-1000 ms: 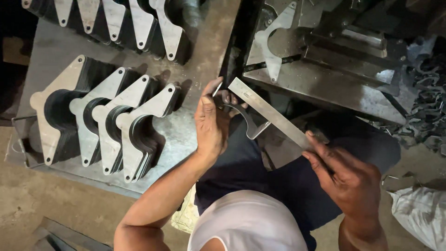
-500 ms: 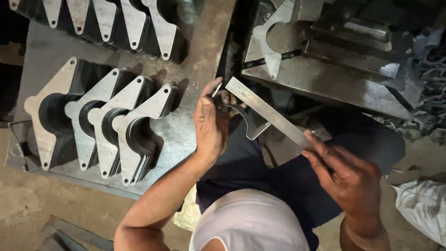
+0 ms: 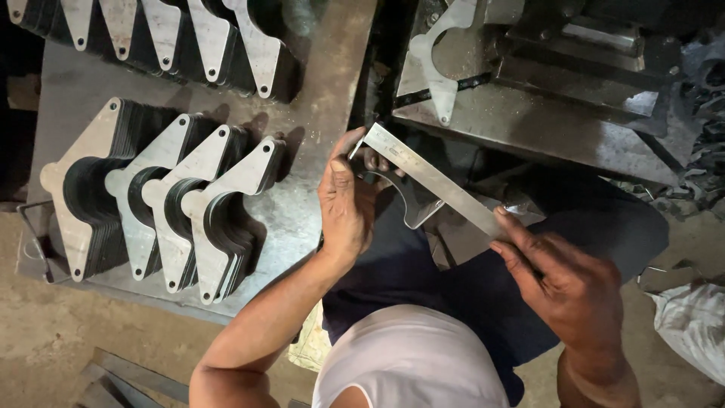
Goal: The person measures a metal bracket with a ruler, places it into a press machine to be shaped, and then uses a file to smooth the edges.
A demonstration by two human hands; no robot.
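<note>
A long flat strip of bright steel, like a ruler or straightedge (image 3: 432, 179), lies slantwise over the seated person's lap, just off the right edge of the grey steel worktop (image 3: 325, 91). Under it sits a flat grey steel plate with a curved cut-out (image 3: 411, 205), resting on the dark trousers; the strip is laid against it.

The left hand (image 3: 346, 204) is wrapped round the upper end of the strip and the plate together, thumb up against the strip's tip, fingers curled behind. The right hand (image 3: 563, 276) pinches the strip's lower end, thumb and forefinger closed on it.

On the worktop, near its front left corner, four stacks of matching grey plates with arched notches (image 3: 162, 200) lean in a row, overlapping one another. Along the back edge another row of the same plates (image 3: 166, 34) stands close together.

To the right, beyond a dark gap, a heavy steel press bed (image 3: 544, 125) carries one single plate (image 3: 438, 57) at its left end. A white cloth bundle (image 3: 691, 321) lies on the dusty floor at the far right.
</note>
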